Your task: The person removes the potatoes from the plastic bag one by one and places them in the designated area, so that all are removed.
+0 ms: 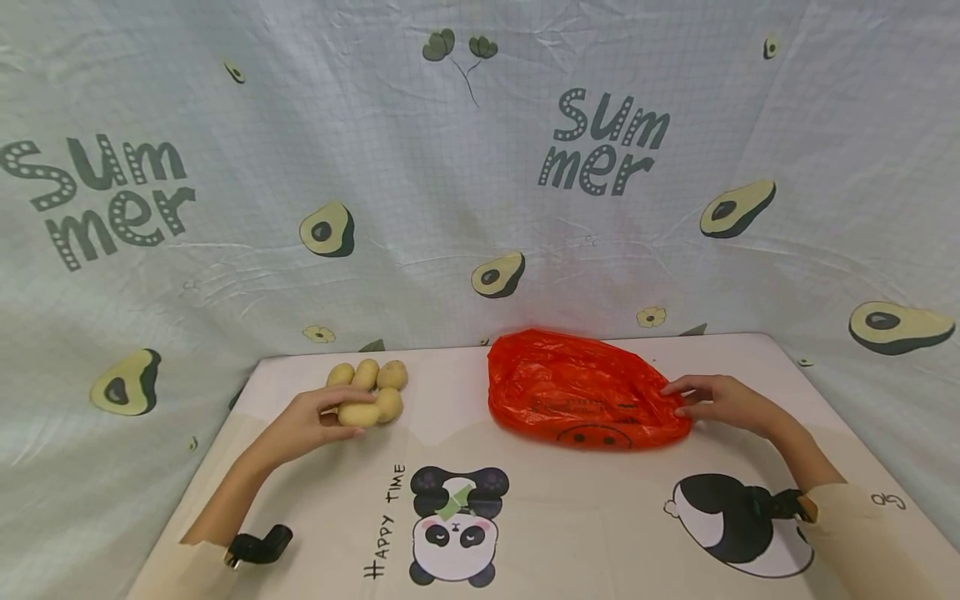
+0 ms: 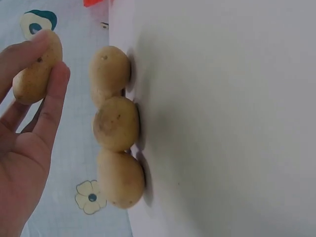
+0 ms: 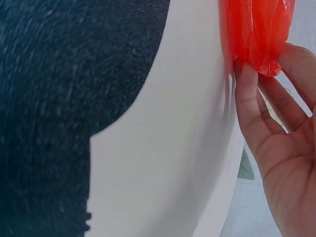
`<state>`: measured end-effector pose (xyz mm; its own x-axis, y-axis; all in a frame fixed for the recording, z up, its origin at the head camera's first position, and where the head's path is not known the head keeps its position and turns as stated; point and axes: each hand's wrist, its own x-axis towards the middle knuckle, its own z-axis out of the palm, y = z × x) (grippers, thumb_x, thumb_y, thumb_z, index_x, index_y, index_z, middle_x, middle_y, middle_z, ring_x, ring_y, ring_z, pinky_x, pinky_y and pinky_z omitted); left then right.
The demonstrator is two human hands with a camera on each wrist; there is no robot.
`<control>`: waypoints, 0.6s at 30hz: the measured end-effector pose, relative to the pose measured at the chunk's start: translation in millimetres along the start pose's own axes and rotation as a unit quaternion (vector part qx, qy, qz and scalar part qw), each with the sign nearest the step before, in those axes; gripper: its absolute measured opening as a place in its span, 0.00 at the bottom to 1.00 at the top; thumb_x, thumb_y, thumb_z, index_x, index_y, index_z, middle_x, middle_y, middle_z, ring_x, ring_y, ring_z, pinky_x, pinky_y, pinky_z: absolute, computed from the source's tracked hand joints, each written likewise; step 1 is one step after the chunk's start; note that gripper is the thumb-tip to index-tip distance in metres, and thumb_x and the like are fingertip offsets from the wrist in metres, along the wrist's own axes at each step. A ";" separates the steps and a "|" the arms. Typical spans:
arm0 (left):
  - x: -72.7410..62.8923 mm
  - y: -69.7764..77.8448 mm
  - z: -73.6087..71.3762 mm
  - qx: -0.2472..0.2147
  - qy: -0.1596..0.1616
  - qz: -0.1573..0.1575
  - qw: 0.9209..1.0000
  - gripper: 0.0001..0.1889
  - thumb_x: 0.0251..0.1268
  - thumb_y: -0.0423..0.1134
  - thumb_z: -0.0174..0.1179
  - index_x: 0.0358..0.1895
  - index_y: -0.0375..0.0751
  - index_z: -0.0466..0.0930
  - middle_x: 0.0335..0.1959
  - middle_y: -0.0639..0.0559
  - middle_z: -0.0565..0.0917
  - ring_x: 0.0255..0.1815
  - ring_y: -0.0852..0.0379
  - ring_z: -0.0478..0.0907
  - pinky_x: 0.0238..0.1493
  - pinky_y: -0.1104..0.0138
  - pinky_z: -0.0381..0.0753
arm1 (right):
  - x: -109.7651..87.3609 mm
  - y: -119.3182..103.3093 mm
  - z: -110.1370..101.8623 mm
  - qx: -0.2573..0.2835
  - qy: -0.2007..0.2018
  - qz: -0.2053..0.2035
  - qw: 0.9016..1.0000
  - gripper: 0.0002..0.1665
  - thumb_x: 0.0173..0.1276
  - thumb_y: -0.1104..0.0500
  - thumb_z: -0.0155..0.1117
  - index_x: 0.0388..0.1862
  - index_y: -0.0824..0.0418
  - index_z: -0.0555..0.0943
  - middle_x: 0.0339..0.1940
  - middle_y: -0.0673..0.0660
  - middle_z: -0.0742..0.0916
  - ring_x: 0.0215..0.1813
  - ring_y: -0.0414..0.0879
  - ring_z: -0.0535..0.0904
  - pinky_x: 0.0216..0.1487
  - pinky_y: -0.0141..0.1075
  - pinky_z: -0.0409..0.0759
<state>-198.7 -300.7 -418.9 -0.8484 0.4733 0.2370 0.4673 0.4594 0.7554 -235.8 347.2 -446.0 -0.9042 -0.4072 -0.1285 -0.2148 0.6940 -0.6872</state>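
Note:
My left hand (image 1: 311, 423) holds a yellow potato (image 1: 358, 415) between thumb and fingers. The left wrist view shows this potato raised off the table, with small dark spots on its skin. Several other potatoes (image 1: 392, 375) sit close together at the table's back left, just beyond that hand; one potato (image 2: 117, 123) has a brownish patch. Right of centre lies a red plastic bag (image 1: 577, 387), crumpled, with dark print and a smiling face on its front. At the bag's right end, my right hand (image 1: 726, 402) pinches the red film (image 3: 261, 37) between thumb and fingers.
The pale table (image 1: 585, 500) carries a printed panda (image 1: 455, 533) and a second black-and-white figure (image 1: 720, 517) at the right. Behind it hangs a light curtain (image 1: 420, 167) with avocado prints. Black straps (image 1: 258, 546) are on both wrists.

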 end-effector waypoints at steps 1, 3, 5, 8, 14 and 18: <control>-2.4 -0.6 -1.4 -0.005 0.004 0.000 1.000 0.24 0.56 0.25 0.73 0.58 0.35 0.83 0.57 0.39 0.83 0.54 0.71 0.78 0.49 0.73 0.83 | -0.1 0.1 0.1 0.000 0.001 0.000 1.000 0.21 0.70 0.60 0.68 0.61 0.59 0.83 0.60 0.65 0.84 0.56 0.58 0.82 0.44 0.31 0.84; -6.7 -2.6 -3.7 -0.013 0.015 -0.007 1.000 0.24 0.55 0.24 0.72 0.58 0.35 0.83 0.57 0.39 0.82 0.54 0.71 0.78 0.49 0.72 0.83 | -0.4 0.0 0.3 -0.002 0.001 -0.002 1.000 0.21 0.70 0.60 0.68 0.61 0.59 0.83 0.60 0.65 0.84 0.56 0.58 0.82 0.45 0.31 0.83; -10.9 -4.1 -6.5 -0.012 0.024 -0.014 1.000 0.24 0.56 0.25 0.72 0.59 0.36 0.83 0.58 0.39 0.81 0.54 0.71 0.78 0.49 0.73 0.83 | -0.7 0.1 0.2 -0.003 0.001 -0.004 1.000 0.21 0.70 0.60 0.68 0.61 0.59 0.83 0.60 0.65 0.84 0.57 0.58 0.82 0.45 0.31 0.83; -16.5 -6.3 -10.8 0.011 0.040 -0.021 0.999 0.25 0.57 0.28 0.73 0.59 0.37 0.83 0.59 0.41 0.81 0.55 0.72 0.77 0.49 0.74 0.82 | -0.7 1.0 -0.3 -0.003 0.001 -0.007 1.000 0.21 0.70 0.60 0.68 0.61 0.59 0.83 0.60 0.65 0.84 0.57 0.58 0.81 0.45 0.30 0.83; -30.1 -6.6 -19.8 0.060 0.067 -0.029 0.996 0.24 0.57 0.28 0.73 0.59 0.40 0.83 0.59 0.40 0.81 0.54 0.77 0.74 0.47 0.76 0.81 | -1.1 1.3 -0.9 0.002 0.001 -0.018 1.000 0.21 0.70 0.60 0.68 0.61 0.59 0.83 0.60 0.65 0.83 0.58 0.59 0.81 0.46 0.30 0.83; -39.9 -9.9 -25.5 0.070 0.094 -0.052 0.992 0.24 0.57 0.29 0.74 0.58 0.38 0.83 0.58 0.38 0.81 0.53 0.80 0.73 0.47 0.79 0.79 | -1.5 1.0 -0.1 0.000 0.002 -0.010 1.000 0.21 0.70 0.59 0.68 0.61 0.58 0.83 0.60 0.65 0.83 0.58 0.60 0.81 0.46 0.30 0.83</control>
<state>-175.8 -343.3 -420.2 -0.9190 0.2752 0.2825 0.3939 0.6039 0.6929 -234.8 348.6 -446.3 -0.9010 -0.4191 -0.1117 -0.2331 0.6850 -0.6902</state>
